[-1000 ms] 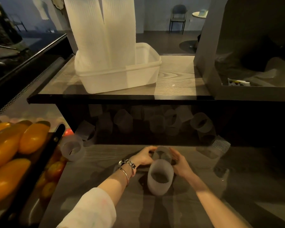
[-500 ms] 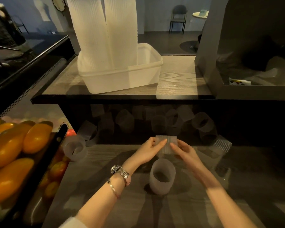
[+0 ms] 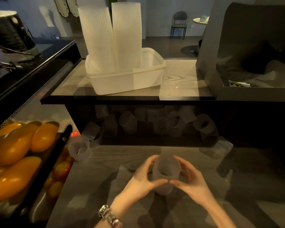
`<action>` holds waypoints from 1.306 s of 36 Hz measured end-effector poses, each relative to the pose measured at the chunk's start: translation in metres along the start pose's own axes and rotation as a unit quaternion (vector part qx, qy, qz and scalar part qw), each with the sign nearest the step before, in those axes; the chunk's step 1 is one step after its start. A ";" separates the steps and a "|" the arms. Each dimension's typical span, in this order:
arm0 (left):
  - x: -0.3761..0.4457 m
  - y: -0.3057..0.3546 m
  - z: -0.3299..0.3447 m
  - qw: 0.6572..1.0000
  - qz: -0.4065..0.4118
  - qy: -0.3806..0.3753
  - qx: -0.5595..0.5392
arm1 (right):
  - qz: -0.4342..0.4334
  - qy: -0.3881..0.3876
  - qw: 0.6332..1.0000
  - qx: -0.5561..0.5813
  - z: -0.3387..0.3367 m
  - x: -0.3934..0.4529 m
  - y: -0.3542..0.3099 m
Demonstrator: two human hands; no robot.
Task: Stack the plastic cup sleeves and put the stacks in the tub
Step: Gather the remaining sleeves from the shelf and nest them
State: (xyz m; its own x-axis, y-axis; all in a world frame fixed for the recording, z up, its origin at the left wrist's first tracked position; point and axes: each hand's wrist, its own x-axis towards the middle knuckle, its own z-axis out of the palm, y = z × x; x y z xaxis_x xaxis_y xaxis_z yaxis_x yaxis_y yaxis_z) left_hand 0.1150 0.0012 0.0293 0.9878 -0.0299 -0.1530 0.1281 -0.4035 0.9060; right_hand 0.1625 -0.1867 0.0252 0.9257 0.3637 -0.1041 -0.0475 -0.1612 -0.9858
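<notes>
A translucent ribbed cup sleeve stack (image 3: 164, 173) stands upright on the lower wooden counter. My left hand (image 3: 143, 180) and my right hand (image 3: 190, 179) curl round it from either side, thumbs nearly meeting in front. A white plastic tub (image 3: 148, 79) sits on the upper shelf and holds two tall sleeve stacks (image 3: 112, 38). Several loose sleeves (image 3: 160, 124) lie in the dark recess under the shelf. One more loose sleeve (image 3: 80, 149) rests at the counter's left edge, and a flattened sleeve (image 3: 223, 145) lies at the right.
A tray of orange and red tomatoes (image 3: 20, 153) fills the lower left. A grey box-shaped housing (image 3: 209, 63) stands on the shelf at the right. The dark shelf edge (image 3: 122, 100) overhangs the recess.
A flattened sleeve held above the standing one half a second ago has been brought down onto it. Both hands now wrap the stack lower and nearer to me.
</notes>
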 end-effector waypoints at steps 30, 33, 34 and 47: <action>0.038 0.003 -0.038 0.988 -0.057 -0.002 -0.141 | 0.066 -0.036 0.993 -0.094 -0.025 0.061 0.003; 0.066 0.006 -0.043 0.988 -0.098 -0.015 -0.121 | 0.089 -0.016 0.992 -0.093 -0.018 0.089 -0.001; 0.076 0.008 -0.042 0.987 -0.111 -0.015 -0.115 | 0.098 -0.006 0.991 -0.091 -0.015 0.099 -0.002; 0.156 0.012 -0.035 0.973 -0.227 0.029 -0.002 | 0.236 0.054 0.955 -0.172 0.013 0.172 -0.012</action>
State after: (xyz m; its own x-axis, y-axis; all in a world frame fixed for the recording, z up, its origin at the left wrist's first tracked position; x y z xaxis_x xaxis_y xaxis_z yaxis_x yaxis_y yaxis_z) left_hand 0.2739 0.0239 0.0299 0.8321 0.2035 -0.5159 0.5537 -0.3593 0.7512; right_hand 0.3179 -0.1101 0.0172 0.8658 0.0833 -0.4934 -0.3594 -0.5826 -0.7290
